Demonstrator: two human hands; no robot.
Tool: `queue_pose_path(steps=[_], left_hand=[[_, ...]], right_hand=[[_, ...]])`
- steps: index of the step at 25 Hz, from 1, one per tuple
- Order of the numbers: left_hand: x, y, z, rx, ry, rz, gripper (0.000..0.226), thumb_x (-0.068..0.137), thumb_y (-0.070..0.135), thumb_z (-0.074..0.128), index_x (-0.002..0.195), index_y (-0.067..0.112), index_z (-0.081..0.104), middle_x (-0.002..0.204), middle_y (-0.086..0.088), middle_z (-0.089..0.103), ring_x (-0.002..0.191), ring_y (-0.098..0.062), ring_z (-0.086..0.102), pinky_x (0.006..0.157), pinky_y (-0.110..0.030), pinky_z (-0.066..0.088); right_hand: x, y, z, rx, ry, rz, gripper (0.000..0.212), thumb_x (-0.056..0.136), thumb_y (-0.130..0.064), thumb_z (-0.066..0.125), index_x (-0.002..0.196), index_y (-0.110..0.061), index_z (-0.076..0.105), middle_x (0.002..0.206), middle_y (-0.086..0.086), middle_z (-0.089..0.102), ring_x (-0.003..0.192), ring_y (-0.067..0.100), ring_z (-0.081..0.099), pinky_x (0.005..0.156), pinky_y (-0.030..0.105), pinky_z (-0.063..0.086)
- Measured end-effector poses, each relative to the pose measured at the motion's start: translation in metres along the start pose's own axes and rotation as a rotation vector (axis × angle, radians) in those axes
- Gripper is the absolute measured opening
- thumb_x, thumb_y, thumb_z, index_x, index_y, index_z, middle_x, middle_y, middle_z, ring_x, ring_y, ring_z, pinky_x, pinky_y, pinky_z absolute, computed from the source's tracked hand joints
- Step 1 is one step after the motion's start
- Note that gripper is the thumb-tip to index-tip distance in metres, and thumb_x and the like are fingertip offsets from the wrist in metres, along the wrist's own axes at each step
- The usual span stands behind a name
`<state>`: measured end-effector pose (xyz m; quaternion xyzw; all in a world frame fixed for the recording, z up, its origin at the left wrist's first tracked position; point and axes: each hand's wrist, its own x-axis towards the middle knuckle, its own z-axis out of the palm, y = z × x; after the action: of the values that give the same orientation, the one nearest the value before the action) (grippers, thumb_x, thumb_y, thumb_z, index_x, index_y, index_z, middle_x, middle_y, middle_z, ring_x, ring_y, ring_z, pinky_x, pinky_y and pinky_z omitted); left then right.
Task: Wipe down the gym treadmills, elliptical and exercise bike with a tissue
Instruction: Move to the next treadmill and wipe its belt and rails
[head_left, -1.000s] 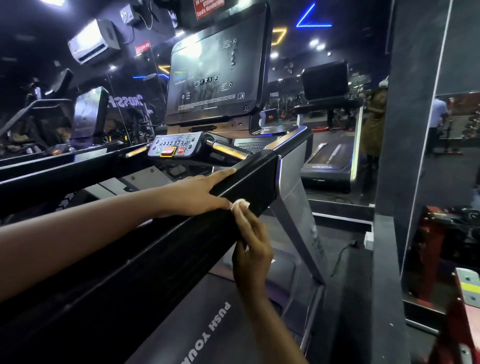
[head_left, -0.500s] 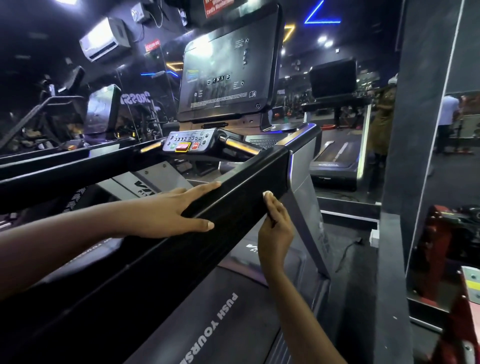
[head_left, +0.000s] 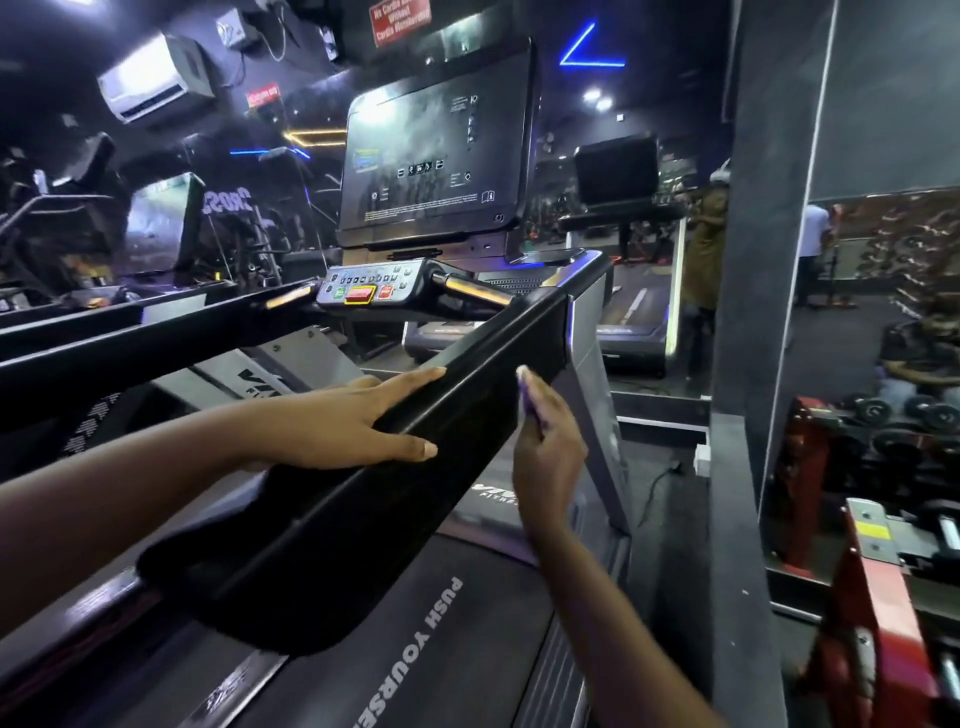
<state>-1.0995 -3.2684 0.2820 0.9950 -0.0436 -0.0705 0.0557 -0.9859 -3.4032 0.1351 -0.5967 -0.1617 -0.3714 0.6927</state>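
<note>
item: left hand (head_left: 358, 421). fingers (head_left: 410, 382) released, straight, laid flat over the top of the black side rail (head_left: 363, 519) of the treadmill (head_left: 587, 395); thumb stretched along the rail's outer face.

item: right hand (head_left: 550, 441). fingers (head_left: 545, 410) curled, grasping the tissue (head_left: 524, 382), just right of the left fingers and across the rail from them.

item: tissue. small pale wad showing past the right fingertips, at the outer face of the rail near its front end; whether it touches the rail cannot be told.

item: console screen (head_left: 436, 150). dark, upright, ahead of and above both sets of fingers.

item: button panel (head_left: 369, 291). below the screen, beyond the left fingers; red and green keys.

item: belt (head_left: 441, 639). below the right fingers, white lettering "push yourse".

item: second treadmill (head_left: 634, 322). well beyond the right fingers.

item: air conditioner (head_left: 150, 78). high on the wall, far left of the left fingers.

item: red machine (head_left: 872, 597). well right of the right fingers.
</note>
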Motion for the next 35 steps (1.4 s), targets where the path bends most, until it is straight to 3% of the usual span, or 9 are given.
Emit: queue_pose_path(steps=[2,5,7,10,17,19,22,27,35], left_hand=[[-0.011,-0.001,0.002,-0.005,0.002,-0.006,0.086,0.072,0.072,0.044,0.141,0.058,-0.006,0.146,0.004,0.028,0.133,-0.018,0.036,0.113,-0.031,0.026],[-0.024,-0.002,0.007,-0.055,0.018,-0.008,0.076,0.085,0.062,0.045,0.142,0.056,-0.005,0.142,0.005,0.030,0.128,-0.018,0.040,0.107,-0.030,0.031],[-0.027,-0.002,0.011,-0.097,0.059,0.002,0.072,0.088,0.059,0.044,0.143,0.055,-0.002,0.142,0.006,0.031,0.127,-0.018,0.041,0.101,-0.027,0.033],[-0.025,-0.003,0.013,-0.128,0.093,0.003,0.071,0.088,0.060,0.044,0.145,0.054,0.002,0.142,0.005,0.032,0.125,-0.017,0.042,0.096,-0.024,0.033],[-0.021,-0.005,0.013,-0.139,0.101,-0.013,0.076,0.079,0.075,0.045,0.143,0.057,0.007,0.148,0.001,0.030,0.135,-0.021,0.035,0.107,-0.031,0.029],[-0.026,-0.007,0.010,-0.150,0.066,-0.014,0.090,0.066,0.084,0.045,0.143,0.058,0.007,0.151,0.001,0.027,0.135,-0.021,0.034,0.109,-0.033,0.030],[-0.049,-0.010,0.012,-0.113,0.019,0.014,0.081,0.077,0.072,0.044,0.143,0.056,0.000,0.143,0.005,0.028,0.126,-0.019,0.040,0.106,-0.033,0.034],[-0.080,-0.014,0.019,-0.118,0.060,0.016,0.072,0.089,0.054,0.046,0.142,0.056,-0.002,0.124,0.012,0.027,0.111,-0.013,0.043,0.099,-0.027,0.039],[-0.091,-0.015,0.029,-0.051,0.187,0.061,0.069,0.092,0.050,0.048,0.147,0.048,0.007,0.137,-0.005,0.035,0.117,-0.026,0.047,0.099,-0.032,0.041]], right_hand=[[0.027,0.003,0.008,-0.065,-0.003,0.039,0.030,0.088,0.004,0.053,0.113,-0.005,0.067,0.115,0.006,0.066,0.110,0.009,0.058,0.101,0.027,0.042],[0.016,-0.010,0.018,-0.080,-0.023,0.087,0.034,0.085,0.008,0.053,0.115,-0.004,0.065,0.119,0.006,0.064,0.113,0.009,0.056,0.101,0.011,0.036],[-0.008,-0.020,0.017,-0.079,-0.014,0.013,0.040,0.081,0.010,0.055,0.115,-0.007,0.065,0.119,0.001,0.063,0.112,0.006,0.056,0.101,0.015,0.038],[-0.040,-0.032,0.015,-0.048,-0.030,-0.069,0.052,0.075,0.015,0.055,0.119,-0.009,0.063,0.122,-0.006,0.058,0.115,0.004,0.054,0.102,0.020,0.039],[-0.096,-0.060,-0.005,0.021,-0.198,-0.188,0.049,0.077,0.000,0.045,0.124,-0.007,0.058,0.128,0.003,0.057,0.123,0.009,0.051,0.104,0.027,0.040],[-0.076,-0.048,-0.007,0.002,-0.124,-0.118,0.044,0.079,0.010,0.049,0.117,-0.007,0.064,0.121,0.000,0.061,0.115,0.004,0.055,0.101,0.023,0.042],[-0.054,-0.038,0.000,0.000,-0.054,0.044,0.036,0.084,0.011,0.054,0.114,-0.006,0.066,0.117,-0.003,0.062,0.109,0.000,0.057,0.099,0.021,0.043],[-0.104,-0.059,0.010,0.019,0.013,0.032,0.041,0.082,0.003,0.049,0.119,-0.009,0.062,0.122,0.003,0.061,0.115,0.004,0.055,0.102,0.020,0.041],[-0.140,-0.117,-0.007,0.073,-0.050,0.027,0.039,0.080,0.008,0.056,0.113,-0.010,0.064,0.113,-0.001,0.066,0.106,-0.006,0.058,0.092,0.011,0.042]])
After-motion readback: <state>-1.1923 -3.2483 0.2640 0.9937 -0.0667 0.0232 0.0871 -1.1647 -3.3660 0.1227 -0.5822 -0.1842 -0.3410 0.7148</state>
